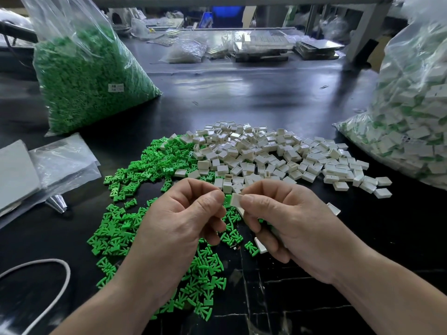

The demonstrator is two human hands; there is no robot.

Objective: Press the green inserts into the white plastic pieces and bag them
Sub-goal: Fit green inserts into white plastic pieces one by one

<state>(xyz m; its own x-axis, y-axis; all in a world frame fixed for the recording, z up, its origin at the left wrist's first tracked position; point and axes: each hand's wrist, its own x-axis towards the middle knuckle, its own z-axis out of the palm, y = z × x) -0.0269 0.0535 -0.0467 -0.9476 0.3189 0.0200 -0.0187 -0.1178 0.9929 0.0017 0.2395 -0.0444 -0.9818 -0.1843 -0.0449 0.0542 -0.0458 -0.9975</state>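
Above the black worktable (266,93), just before the white pile (266,153), the right hand (290,226) pinches a white piece (235,199) and the left hand (183,221) pinches a green insert (227,201) against it. If it is tilted, the insert could jam.

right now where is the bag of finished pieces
In the head view, the bag of finished pieces sits at the far right, beside the pile of white pieces.

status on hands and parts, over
Left hand pinches green insert, right hand pinches white piece. Insert at piece's edge, seating not visible. Green pile beneath, white pile beyond, nothing blocking.
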